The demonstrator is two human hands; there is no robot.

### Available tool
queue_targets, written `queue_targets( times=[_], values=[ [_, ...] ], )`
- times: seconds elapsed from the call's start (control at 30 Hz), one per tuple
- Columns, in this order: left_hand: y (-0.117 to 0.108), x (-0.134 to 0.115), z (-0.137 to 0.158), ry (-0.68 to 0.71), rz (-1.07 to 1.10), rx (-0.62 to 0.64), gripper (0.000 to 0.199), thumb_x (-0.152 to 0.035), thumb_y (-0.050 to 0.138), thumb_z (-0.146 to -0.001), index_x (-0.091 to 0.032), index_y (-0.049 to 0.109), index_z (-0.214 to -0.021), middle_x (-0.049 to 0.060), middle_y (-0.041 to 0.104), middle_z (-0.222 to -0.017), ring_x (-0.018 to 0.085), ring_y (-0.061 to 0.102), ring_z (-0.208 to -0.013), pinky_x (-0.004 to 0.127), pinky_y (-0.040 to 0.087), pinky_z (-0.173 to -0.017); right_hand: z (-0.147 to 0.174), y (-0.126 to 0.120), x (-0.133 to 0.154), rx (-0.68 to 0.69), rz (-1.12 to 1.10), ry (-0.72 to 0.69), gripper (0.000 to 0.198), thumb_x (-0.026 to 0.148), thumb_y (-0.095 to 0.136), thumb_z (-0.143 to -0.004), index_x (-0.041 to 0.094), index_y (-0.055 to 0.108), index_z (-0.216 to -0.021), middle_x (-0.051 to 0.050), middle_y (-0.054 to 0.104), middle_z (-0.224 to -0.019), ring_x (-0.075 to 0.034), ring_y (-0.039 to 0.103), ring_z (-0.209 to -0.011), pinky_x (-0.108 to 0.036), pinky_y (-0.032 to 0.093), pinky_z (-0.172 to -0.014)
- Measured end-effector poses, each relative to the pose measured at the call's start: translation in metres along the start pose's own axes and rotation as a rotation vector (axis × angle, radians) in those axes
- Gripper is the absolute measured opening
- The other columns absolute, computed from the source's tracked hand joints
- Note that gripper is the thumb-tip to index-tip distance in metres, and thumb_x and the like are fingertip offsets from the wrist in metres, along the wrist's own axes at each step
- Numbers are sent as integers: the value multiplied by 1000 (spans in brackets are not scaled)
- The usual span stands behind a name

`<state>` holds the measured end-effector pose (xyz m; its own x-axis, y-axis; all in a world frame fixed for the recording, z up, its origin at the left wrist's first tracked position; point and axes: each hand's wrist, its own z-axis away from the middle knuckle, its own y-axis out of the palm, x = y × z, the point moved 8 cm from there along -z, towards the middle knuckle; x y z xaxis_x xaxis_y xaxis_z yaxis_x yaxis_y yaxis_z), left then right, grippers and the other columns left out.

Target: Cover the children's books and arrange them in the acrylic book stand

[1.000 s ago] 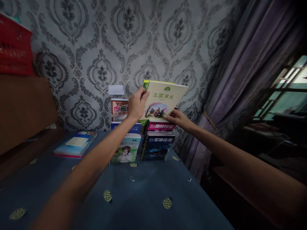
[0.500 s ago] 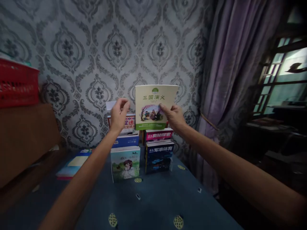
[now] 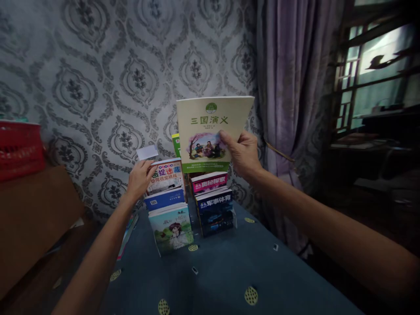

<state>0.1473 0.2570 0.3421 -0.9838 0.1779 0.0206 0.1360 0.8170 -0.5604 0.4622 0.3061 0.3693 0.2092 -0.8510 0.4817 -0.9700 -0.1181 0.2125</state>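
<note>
My right hand [image 3: 244, 151] grips a cream and green storybook [image 3: 210, 114] by its right side, thumb across the front cover and fingers behind it. The book is upright, raised in front of the right row of standing books. My left hand [image 3: 139, 177] is at the upper left edge of a hide-and-seek picture book [image 3: 169, 175], its fingers extended and loosely bent; whether they touch that book I cannot tell. In front of it stand a blue book [image 3: 166, 199] and a light-green book with a girl on the cover [image 3: 173, 229].
A pink-titled book [image 3: 210, 183] and a dark-blue book [image 3: 215, 212] stand in the right row. A pale card [image 3: 147, 152] sticks up behind the left row. At the left are a red basket [image 3: 19, 151] and a cardboard box [image 3: 36, 218]; a purple curtain [image 3: 285, 87] hangs at the right.
My left hand has moved left and down, away from the cream storybook to the left row. The storybook looks larger and slightly higher in view. The camera view has turned rightward.
</note>
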Motion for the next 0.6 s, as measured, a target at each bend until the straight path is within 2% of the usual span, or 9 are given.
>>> queue_targets(
  times=[0.1,0.23,0.33,0.4,0.5,0.6],
  values=[
    [4,7,-5,-3,-47,8,38,-40,45,-95,-20,64,-120,11,65,-106,28,61,-98,37,46,-88,5,-7,3,-44,-28,-9,35,58,72,-77,28,70,-95,-4,75,-102,-27,67,-101,-44,56,-89],
    [14,17,-15,-32,-135,54,36,-40,47,-93,-21,65,-117,9,64,-98,28,61,-92,35,46,-81,11,-17,2,-122,-137,-32,30,50,76,-75,24,70,-89,-4,74,-104,-25,68,-98,-44,54,-93],
    [22,25,-24,-75,-165,89,34,-40,48,-92,-20,67,-111,10,62,-92,29,60,-89,37,46,-80,16,-25,-5,-151,-182,-2,34,51,78,-73,22,69,-89,-4,74,-101,-24,68,-97,-43,54,-95],
    [27,29,-28,-97,-134,95,32,-41,50,-90,-20,67,-107,9,60,-90,29,60,-90,38,47,-81,19,-31,-9,-150,-153,22,39,55,75,-75,23,68,-96,-3,74,-104,-25,67,-102,-43,54,-96],
    [27,33,-28,-127,-16,23,32,-42,56,-87,-21,65,-109,10,58,-101,28,59,-97,39,47,-88,23,-40,-12,-124,-73,34,46,59,69,-80,25,67,-110,-3,72,-109,-26,64,-111,-44,54,-96],
    [19,41,-21,-193,100,-142,56,-43,65,-80,-16,51,-128,15,54,-122,30,55,-113,41,44,-100,26,-46,-13,-116,-49,21,43,58,68,-82,25,67,-110,-3,73,-109,-26,65,-110,-45,54,-95]
  ],
)
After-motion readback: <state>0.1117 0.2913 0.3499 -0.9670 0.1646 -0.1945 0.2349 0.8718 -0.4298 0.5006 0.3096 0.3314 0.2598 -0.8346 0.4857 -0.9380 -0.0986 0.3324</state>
